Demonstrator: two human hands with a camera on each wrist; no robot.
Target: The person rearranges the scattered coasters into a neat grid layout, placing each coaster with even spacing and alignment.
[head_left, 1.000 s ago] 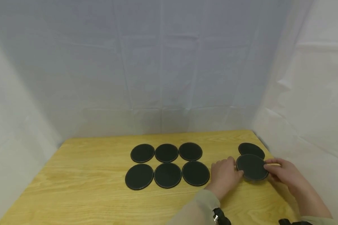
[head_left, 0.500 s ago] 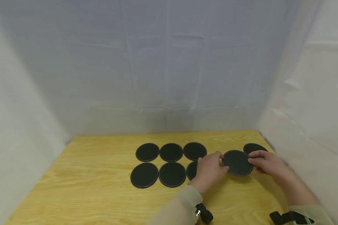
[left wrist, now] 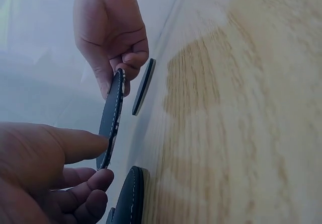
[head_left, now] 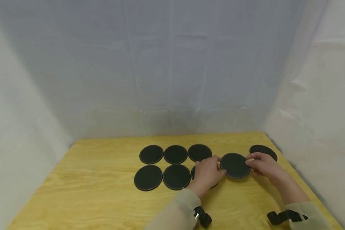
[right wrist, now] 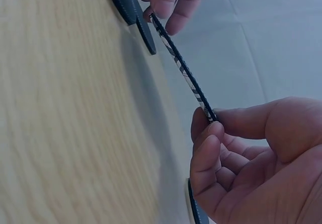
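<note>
One round black coaster (head_left: 234,165), held clear of the desk (head_left: 103,198) toward its right edge, pinched at opposite rims by left hand (head_left: 206,174) and right hand (head_left: 261,164). Six like coasters (head_left: 175,154) lie mid-desk in two rows; one single coaster (head_left: 263,149) near the far right corner.

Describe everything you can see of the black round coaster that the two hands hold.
The held coaster is a thin, flat black disc with a pale stitched line near its rim; its edge shows a checked pattern in the wrist views. The left hand pinches its left edge and the right hand its right edge. It is lifted clear of the wooden table, roughly level, right of the six laid coasters.
</note>
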